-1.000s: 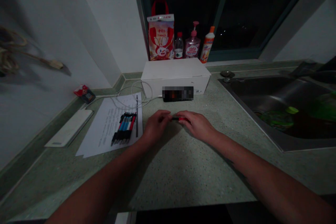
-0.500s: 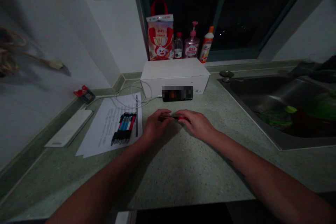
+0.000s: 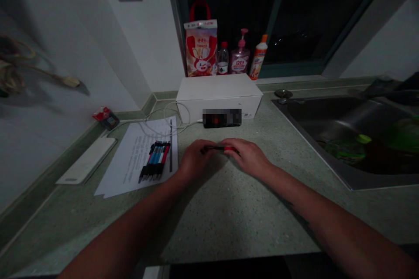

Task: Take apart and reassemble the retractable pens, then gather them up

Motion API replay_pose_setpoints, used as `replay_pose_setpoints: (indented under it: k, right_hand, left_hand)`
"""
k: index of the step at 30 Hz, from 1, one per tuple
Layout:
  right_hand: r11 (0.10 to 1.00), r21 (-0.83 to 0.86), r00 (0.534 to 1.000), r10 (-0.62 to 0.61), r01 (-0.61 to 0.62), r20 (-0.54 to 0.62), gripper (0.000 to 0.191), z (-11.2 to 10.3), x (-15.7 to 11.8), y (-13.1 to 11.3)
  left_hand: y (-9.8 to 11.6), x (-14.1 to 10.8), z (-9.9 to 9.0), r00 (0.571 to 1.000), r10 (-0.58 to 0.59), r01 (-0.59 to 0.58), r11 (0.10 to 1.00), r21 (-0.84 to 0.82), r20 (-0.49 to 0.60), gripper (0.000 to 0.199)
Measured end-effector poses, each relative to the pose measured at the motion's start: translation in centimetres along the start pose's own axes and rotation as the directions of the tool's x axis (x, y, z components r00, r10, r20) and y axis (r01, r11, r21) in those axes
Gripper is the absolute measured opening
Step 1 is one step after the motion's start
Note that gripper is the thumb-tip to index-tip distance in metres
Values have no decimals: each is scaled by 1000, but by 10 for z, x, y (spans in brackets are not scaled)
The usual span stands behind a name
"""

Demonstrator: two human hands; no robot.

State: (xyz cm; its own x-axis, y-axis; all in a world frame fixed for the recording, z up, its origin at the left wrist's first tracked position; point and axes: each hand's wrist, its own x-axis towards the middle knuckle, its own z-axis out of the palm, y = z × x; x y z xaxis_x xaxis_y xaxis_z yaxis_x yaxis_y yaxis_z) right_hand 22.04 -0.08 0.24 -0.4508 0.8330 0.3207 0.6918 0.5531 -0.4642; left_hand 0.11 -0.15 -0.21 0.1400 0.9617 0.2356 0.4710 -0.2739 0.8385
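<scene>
Between my hands lies a thin pen (image 3: 220, 148), dark toward the left and red toward the right, held level above the counter. My left hand (image 3: 196, 158) pinches its dark end, and my right hand (image 3: 246, 153) is closed on its red end. To the left, several pens (image 3: 156, 159) in black, blue, white and red lie side by side on printed paper sheets (image 3: 131, 161). Just beyond my hands a phone (image 3: 221, 118) leans against a white box (image 3: 219, 88), with a white cable plugged into its left end.
On the left lies a white flat device (image 3: 87, 161), with a small red and black packet (image 3: 106, 117) behind it. A steel sink (image 3: 343, 183) with green items is at the right. A bag (image 3: 201, 50) and several bottles (image 3: 239, 59) stand behind the box.
The view has shifted slightly. More of the pen's dark part shows between my fingertips, and both hands still hold it in nearly the same place.
</scene>
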Motion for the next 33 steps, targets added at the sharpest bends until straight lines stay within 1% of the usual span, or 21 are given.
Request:
replay_pose_setpoints:
  k: [3, 5, 6, 9, 11, 14, 16, 19, 22, 24, 26, 31, 33]
  right_hand:
    - [1000, -5, 1000, 8, -8, -10, 28, -3, 0, 0]
    - [1000, 15, 1000, 10, -10, -1, 27, -4, 0, -1]
    - [999, 36, 1000, 13, -13, 7, 26, -4, 0, -1]
    - [991, 125, 999, 33, -37, 32, 25, -3, 0, -2]
    - [982, 180, 998, 43, -51, 48, 24, -1, 0, -3]
    - [970, 237, 997, 49, -62, 59, 23, 1, 0, -3]
    - [970, 232, 996, 66, -77, 54, 24, 2, 0, -2]
    - [985, 141, 995, 98, -99, 11, 24, -1, 1, -1]
    - [995, 72, 997, 75, -73, -16, 17, -5, 2, 0]
    - [996, 75, 998, 56, -55, -9, 18, -7, 2, 1]
    - [991, 115, 998, 67, -67, 8, 19, -7, 2, 1]
    - [949, 279, 989, 132, -146, 70, 20, -2, 2, 4]
    - [932, 321, 985, 162, -170, 54, 20, -1, 3, 7]
  left_hand:
    - [-1, 1, -1, 999, -34, 33, 999, 5, 39, 15]
    - [-1, 1, -2, 998, -32, 31, 999, 21, 48, 12]
    - [-1, 0, -3, 999, -17, 16, 999, 32, 36, 9]
    - [0, 0, -7, 999, 47, -47, 995, 84, -5, 11]
    - [0, -1, -8, 997, 82, -81, 991, 108, -11, 11]
    - [-1, -1, -9, 992, 123, -121, 988, 98, -9, 10]
    - [-1, -1, -9, 991, 133, -131, 988, 86, -22, 10]
    - [-1, -1, -8, 996, 85, -82, 995, 55, -42, 10]
    - [1, -1, -8, 1000, 2, -2, 1000, -6, -14, 9]
    - [2, 0, -8, 1000, -21, 21, 1000, -23, 7, 9]
    - [3, 0, -9, 1000, -3, 3, 1000, -3, 10, 8]
    - [3, -1, -11, 994, 108, -107, 991, 84, -7, 8]
    - [2, -1, -10, 993, 119, -117, 989, 92, -21, 7]
